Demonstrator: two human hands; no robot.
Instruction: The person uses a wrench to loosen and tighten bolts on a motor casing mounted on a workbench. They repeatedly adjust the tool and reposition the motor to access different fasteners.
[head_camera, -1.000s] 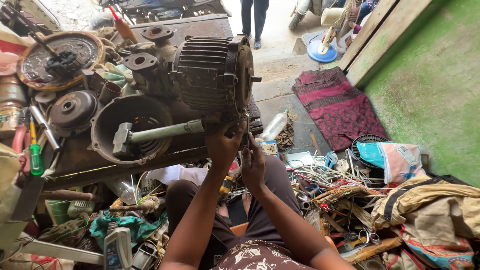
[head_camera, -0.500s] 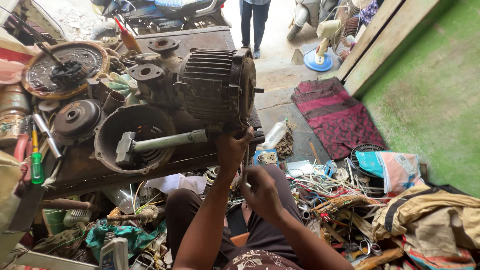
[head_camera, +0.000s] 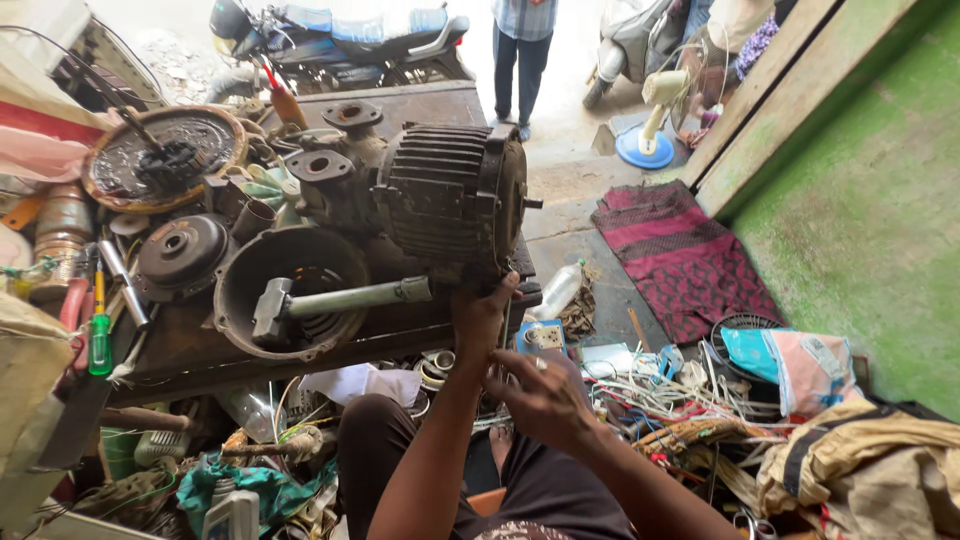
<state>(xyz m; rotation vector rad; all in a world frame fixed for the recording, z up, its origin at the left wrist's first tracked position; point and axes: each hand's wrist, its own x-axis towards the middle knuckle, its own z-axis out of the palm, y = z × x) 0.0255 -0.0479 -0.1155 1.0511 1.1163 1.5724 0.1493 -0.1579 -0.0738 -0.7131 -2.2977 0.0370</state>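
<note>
A dark ribbed electric motor (head_camera: 450, 195) lies on a worn wooden bench (head_camera: 180, 355). My left hand (head_camera: 482, 312) reaches up and grips the motor's lower front edge, just where the bench ends. My right hand (head_camera: 540, 395) hangs below it, over my lap, back of the hand up and fingers curled, with a ring on one finger. Whether it holds something small is hidden. A hammer (head_camera: 335, 300) with a pale green handle rests across a round metal housing (head_camera: 290, 290), just left of my left hand.
Pump parts, a pulley disc (head_camera: 180, 255), a round plate (head_camera: 160, 155) and screwdrivers (head_camera: 98, 335) crowd the bench. Wires and scrap (head_camera: 660, 395) cover the floor on the right, beside a red mat (head_camera: 680, 255). A person (head_camera: 525, 50) stands beyond the bench near parked scooters.
My right hand has dropped from the motor's underside down toward my lap. My left hand stays at the motor's lower edge. The view has shifted slightly.
</note>
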